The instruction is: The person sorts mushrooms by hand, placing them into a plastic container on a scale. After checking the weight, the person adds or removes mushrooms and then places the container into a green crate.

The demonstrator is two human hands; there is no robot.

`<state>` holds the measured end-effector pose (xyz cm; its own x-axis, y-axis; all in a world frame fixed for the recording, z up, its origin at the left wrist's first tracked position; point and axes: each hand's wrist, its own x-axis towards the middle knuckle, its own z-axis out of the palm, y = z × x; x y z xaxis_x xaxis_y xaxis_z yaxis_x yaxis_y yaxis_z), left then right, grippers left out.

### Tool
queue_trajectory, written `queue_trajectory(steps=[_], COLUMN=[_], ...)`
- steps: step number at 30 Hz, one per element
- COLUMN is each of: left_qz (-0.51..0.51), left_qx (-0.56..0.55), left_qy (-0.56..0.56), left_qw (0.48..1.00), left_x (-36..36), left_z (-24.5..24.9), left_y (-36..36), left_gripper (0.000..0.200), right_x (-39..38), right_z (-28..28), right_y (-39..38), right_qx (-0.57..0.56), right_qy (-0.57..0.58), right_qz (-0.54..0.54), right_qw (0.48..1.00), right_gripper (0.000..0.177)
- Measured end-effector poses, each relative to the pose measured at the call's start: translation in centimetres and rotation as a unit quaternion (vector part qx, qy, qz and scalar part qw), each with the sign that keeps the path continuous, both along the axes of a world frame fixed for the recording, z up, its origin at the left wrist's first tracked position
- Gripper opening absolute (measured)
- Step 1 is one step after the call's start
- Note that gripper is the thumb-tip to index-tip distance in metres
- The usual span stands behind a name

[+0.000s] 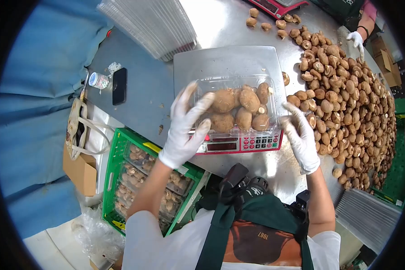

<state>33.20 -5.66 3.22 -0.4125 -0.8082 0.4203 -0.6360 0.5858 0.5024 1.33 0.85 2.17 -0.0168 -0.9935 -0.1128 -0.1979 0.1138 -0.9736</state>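
Note:
A clear plastic box (231, 82) filled with brown mushrooms (225, 101) rests on the steel plate of a red scale (225, 55). My left hand (186, 126), in a white glove, is at the box's left side with fingers spread, thumb and fingertips overlapping its edge. On the other side, my right hand (302, 138), also gloved, has its fingers apart and slightly bent close to the right rim, gripping nothing. Below the box, the scale's display and keypad (258, 142) face me. A single mushroom (285, 78) lies by the plate's right edge.
A large mushroom pile (346, 103) covers the table's right side. Another person's gloved hand (356, 41) is behind it. Stacked clear trays (148, 27) stand back left, near a phone (119, 86) and a jar (98, 81). A green crate (109, 184) of packed boxes sits lower left.

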Motion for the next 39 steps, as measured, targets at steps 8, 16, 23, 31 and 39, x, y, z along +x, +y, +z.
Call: queue_trajectory(steps=[8,16,23,31,39], left_qz=[0.125,0.135,0.212,0.038,0.023], left_qx=[0.437,0.412,0.281,0.200,0.425], left_qy=[0.448,0.490,0.341,0.155,0.145], left_qw=[0.770,0.757,0.872,0.967,0.893], left_x=[-0.3,-2.8,1.2,-1.3,-0.5], left_z=[-0.6,-1.0,2.1,5.4,1.7], left_y=[3.6,2.5,0.1,-11.2,-6.8], left_gripper=[0.052,0.051,0.060,0.049,0.040], right_x=[1.6,2.5,-1.3,-8.2,-4.3], right_z=[0.8,-0.7,1.1,-2.2,-2.0], right_y=[-1.3,-4.3,-2.4,2.1,-0.1], right_qx=[0.164,0.126,0.174,0.127,0.128], right_qy=[-0.129,-0.303,-0.232,-0.292,-0.220], right_qz=[0.006,-0.053,-0.052,-0.147,-0.013], right_qw=[0.978,0.943,0.956,0.936,0.967], right_gripper=[0.026,0.025,0.039,0.029,0.023])
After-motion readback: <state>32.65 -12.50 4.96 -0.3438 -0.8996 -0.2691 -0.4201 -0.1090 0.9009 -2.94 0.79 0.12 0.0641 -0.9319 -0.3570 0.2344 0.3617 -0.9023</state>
